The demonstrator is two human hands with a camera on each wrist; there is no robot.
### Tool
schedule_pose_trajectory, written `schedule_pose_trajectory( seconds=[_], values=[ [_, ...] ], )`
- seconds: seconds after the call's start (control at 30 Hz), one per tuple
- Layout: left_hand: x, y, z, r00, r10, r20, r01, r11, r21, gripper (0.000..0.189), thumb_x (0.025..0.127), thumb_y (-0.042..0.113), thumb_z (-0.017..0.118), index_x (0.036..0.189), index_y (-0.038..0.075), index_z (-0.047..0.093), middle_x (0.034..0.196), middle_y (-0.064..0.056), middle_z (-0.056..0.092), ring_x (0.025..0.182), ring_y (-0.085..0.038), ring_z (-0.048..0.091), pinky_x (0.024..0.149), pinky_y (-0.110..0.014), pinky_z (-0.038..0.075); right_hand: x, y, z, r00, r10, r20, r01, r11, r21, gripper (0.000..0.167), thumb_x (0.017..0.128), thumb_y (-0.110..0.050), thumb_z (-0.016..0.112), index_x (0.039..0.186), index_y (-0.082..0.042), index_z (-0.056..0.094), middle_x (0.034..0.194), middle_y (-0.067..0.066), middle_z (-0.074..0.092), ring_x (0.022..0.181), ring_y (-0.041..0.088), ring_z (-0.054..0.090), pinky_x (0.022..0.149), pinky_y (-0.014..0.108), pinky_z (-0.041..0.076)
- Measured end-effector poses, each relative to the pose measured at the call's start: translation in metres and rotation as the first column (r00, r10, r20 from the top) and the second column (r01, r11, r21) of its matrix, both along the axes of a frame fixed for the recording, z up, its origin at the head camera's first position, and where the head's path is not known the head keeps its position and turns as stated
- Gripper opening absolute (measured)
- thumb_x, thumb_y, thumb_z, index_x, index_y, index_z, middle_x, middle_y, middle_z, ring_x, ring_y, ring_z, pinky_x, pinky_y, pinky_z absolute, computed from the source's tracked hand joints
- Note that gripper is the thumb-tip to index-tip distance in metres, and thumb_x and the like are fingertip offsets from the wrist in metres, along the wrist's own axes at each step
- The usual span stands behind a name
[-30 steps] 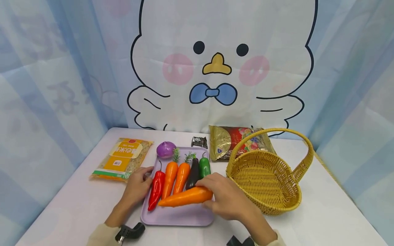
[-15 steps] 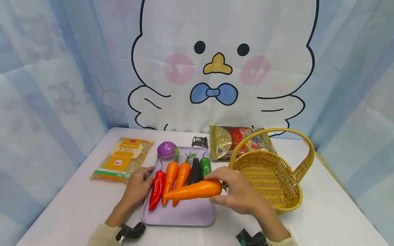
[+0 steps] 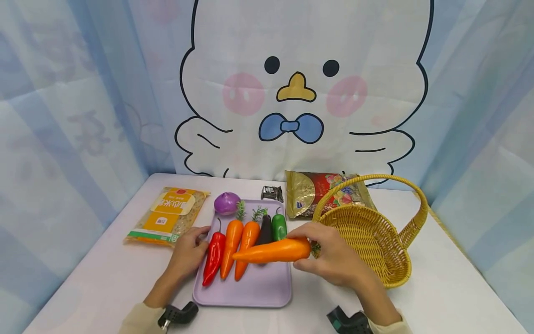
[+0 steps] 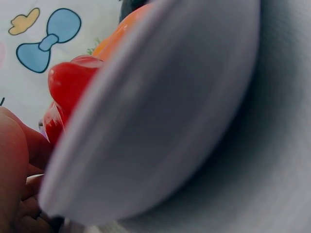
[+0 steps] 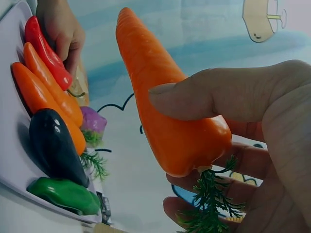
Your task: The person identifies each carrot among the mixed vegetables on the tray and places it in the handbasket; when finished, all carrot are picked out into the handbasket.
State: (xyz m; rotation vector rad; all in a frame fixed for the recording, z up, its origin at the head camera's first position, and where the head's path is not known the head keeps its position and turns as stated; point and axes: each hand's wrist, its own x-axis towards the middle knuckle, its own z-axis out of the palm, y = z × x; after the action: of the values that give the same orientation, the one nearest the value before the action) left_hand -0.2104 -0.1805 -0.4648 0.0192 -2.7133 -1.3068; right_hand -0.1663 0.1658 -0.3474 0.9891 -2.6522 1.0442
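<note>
My right hand pinches an orange carrot near its leafy top, thumb on one side and fingers on the other. The carrot is held up level over the lilac tray, its tip pointing left. On the tray lie a red chili pepper, two more carrots, a dark eggplant and a green pepper. My left hand grips the tray's left rim beside the chili; in the left wrist view the tray's underside hides part of it.
A yellow wicker basket with a tall handle stands to the right. A purple onion sits at the tray's back left corner. Behind are a small dark packet and a gold-red bag; a yellow grain bag lies left.
My right hand has lifted the carrot and carried it up and to the right, toward the basket. The left hand stays at the tray's rim.
</note>
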Motion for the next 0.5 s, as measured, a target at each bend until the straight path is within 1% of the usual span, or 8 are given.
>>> schedule_pose_trajectory(
  seconds=[0.07, 0.17, 0.37, 0.5],
  values=[
    [0.0, 0.0, 0.0, 1.0, 0.0, -0.001, 0.0, 1.0, 0.0, 0.044, 0.093, 0.004, 0.054, 0.136, 0.001, 0.062, 0.107, -0.012, 0.062, 0.079, -0.021, 0.052, 0.063, -0.027, 0.045, 0.0, 0.003, 0.001, 1.0, -0.009, -0.009, 0.009, 1.0, -0.009, 0.047, 0.072, -0.01, 0.087, 0.116, -0.021, 0.073, 0.112, -0.013, 0.068, 0.1, 0.009, 0.061, 0.089, 0.04, 0.053],
    [0.0, 0.0, 0.0, 1.0, -0.002, 0.0, 0.002, 1.0, 0.002, 0.045, 0.093, 0.004, 0.054, 0.137, 0.001, 0.061, 0.106, -0.012, 0.062, 0.079, -0.021, 0.052, 0.063, -0.027, 0.045, -0.001, 0.006, 0.002, 0.999, -0.031, -0.011, 0.031, 0.999, -0.013, 0.048, 0.071, -0.009, 0.089, 0.115, -0.021, 0.073, 0.114, -0.013, 0.068, 0.104, 0.008, 0.061, 0.093, 0.039, 0.052],
    [-0.001, 0.0, -0.001, 1.0, -0.005, -0.006, 0.005, 1.0, 0.0, 0.045, 0.092, 0.003, 0.054, 0.136, 0.001, 0.061, 0.102, -0.011, 0.061, 0.078, -0.02, 0.052, 0.061, -0.027, 0.044, -0.002, 0.014, 0.005, 0.997, -0.079, -0.01, 0.078, 0.997, -0.011, 0.049, 0.072, -0.007, 0.088, 0.115, -0.023, 0.072, 0.114, -0.012, 0.068, 0.099, 0.009, 0.06, 0.09, 0.037, 0.052],
    [0.0, 0.0, 0.0, 1.0, -0.006, -0.005, 0.006, 1.0, 0.002, 0.045, 0.092, 0.003, 0.054, 0.137, 0.001, 0.061, 0.103, -0.012, 0.061, 0.078, -0.02, 0.052, 0.061, -0.026, 0.044, -0.005, 0.022, 0.006, 0.994, -0.109, -0.021, 0.109, 0.994, -0.007, 0.049, 0.072, -0.004, 0.087, 0.116, -0.02, 0.072, 0.113, -0.01, 0.068, 0.098, 0.011, 0.06, 0.09, 0.038, 0.052]
  ],
)
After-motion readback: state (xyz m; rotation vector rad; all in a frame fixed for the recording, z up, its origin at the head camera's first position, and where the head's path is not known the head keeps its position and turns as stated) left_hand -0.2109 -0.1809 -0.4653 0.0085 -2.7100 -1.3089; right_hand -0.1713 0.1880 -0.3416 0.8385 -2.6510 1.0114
